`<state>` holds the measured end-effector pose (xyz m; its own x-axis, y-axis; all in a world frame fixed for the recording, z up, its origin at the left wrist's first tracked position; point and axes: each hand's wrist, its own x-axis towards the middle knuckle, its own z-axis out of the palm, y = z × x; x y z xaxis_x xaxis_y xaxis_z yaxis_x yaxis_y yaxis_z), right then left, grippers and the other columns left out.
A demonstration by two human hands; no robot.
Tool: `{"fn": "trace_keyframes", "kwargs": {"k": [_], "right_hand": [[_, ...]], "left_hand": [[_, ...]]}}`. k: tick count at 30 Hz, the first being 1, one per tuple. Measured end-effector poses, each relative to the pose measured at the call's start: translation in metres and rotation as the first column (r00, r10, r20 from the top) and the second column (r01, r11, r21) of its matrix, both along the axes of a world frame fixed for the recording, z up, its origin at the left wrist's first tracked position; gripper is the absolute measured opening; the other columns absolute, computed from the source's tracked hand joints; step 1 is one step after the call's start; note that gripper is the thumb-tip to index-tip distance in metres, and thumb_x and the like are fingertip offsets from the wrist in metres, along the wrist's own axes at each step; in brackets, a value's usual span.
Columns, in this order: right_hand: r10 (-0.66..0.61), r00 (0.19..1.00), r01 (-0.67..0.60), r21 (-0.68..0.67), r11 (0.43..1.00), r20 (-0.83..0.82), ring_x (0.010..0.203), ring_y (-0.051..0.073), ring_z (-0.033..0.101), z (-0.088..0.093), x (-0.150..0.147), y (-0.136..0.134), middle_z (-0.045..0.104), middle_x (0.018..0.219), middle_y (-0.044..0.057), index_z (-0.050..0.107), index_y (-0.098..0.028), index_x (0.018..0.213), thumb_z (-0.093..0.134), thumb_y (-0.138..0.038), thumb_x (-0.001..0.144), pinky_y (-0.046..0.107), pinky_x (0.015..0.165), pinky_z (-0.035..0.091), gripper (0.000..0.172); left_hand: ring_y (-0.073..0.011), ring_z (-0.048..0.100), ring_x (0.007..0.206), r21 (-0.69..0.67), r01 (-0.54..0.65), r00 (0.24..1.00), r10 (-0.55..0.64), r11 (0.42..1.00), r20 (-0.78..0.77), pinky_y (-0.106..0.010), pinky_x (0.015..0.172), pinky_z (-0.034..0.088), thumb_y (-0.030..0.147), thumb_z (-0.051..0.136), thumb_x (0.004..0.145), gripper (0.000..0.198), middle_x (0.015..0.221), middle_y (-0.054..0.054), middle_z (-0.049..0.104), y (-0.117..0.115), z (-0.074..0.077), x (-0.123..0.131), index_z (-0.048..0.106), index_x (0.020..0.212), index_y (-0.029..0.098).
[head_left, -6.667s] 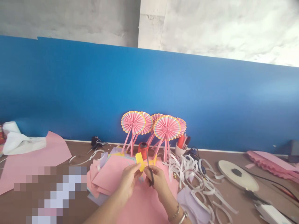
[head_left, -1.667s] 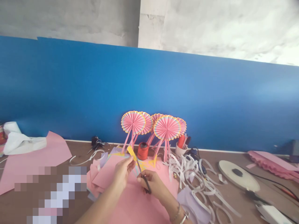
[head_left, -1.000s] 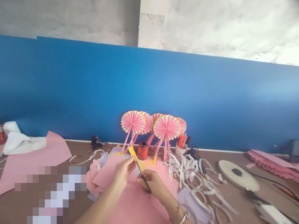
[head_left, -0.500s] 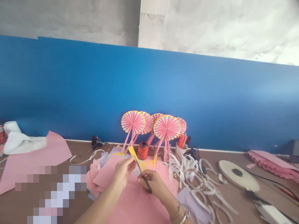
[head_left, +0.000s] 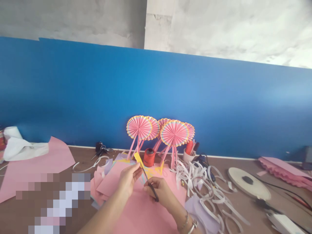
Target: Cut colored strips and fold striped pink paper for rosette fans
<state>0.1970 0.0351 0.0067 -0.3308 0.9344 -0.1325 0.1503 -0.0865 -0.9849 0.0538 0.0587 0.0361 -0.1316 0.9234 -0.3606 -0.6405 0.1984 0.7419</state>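
Observation:
My left hand [head_left: 129, 177] is closed on a yellow paper strip [head_left: 138, 158], whose end sticks up past the fingertips. In my right hand [head_left: 158, 188] is a pair of black-handled scissors [head_left: 153, 191], fingers around the handles. The blades point up and left, lying against the strip's edge close to my left fingertips. Whether the blades are apart cannot be made out. Below both hands lie pink paper sheets [head_left: 143, 214]. Just beyond stands a spool of red thread [head_left: 149, 158], with yellow and blue paper scraps [head_left: 159, 169] around it.
Pleated pink paper fans [head_left: 174, 133] stand against the blue partition [head_left: 97, 91]. Curled white paper strips [head_left: 202, 182] heap up at right, beside a white cup [head_left: 188, 157]. Farther right are a round cream disc [head_left: 248, 183] and a white power strip [head_left: 285, 224]. Keys [head_left: 102, 149] lie at left.

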Motion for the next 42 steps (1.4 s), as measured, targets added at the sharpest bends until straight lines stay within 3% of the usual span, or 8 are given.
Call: {"fn": "trace_keyframes", "kwargs": {"k": [18, 30, 42], "right_hand": [[-0.034, 0.998, 0.033, 0.026, 0.999, 0.046, 0.033, 0.008, 0.044, 0.0002, -0.0009, 0.0001, 0.049, 0.038, -0.007, 0.062, -0.013, 0.073, 0.069, -0.034, 0.064, 0.018, 0.035, 0.031, 0.024], [-0.050, 0.999, 0.050, -0.012, 0.999, 0.021, 0.035, 0.008, 0.046, 0.0044, -0.0034, -0.0013, 0.052, 0.041, -0.006, 0.060, -0.013, 0.077, 0.069, -0.034, 0.063, 0.018, 0.035, 0.033, 0.027], [-0.058, 0.998, 0.058, 0.011, 0.998, 0.014, 0.033, 0.008, 0.044, 0.0043, -0.0035, -0.0019, 0.048, 0.039, -0.007, 0.059, -0.014, 0.072, 0.070, -0.035, 0.062, 0.018, 0.035, 0.030, 0.026]], "left_hand": [[-0.0130, 0.065, 0.060, 0.026, -0.016, 1.000, 0.015, 1.000, 0.015, -0.024, 0.062, 0.057, 0.010, 0.061, 0.080, 0.008, 0.064, -0.004, 0.066, 0.0000, -0.0044, -0.0019, 0.061, 0.072, 0.012], [-0.0149, 0.067, 0.066, 0.049, 0.056, 0.998, -0.056, 0.997, -0.007, -0.026, 0.068, 0.055, 0.009, 0.057, 0.081, 0.009, 0.074, -0.010, 0.070, 0.0007, -0.0070, 0.0012, 0.063, 0.074, 0.009], [-0.0149, 0.067, 0.070, 0.063, 0.080, 0.997, -0.079, 0.995, -0.024, -0.026, 0.071, 0.054, 0.011, 0.056, 0.080, 0.008, 0.077, -0.009, 0.071, 0.0001, -0.0082, 0.0030, 0.064, 0.076, 0.011]]}}
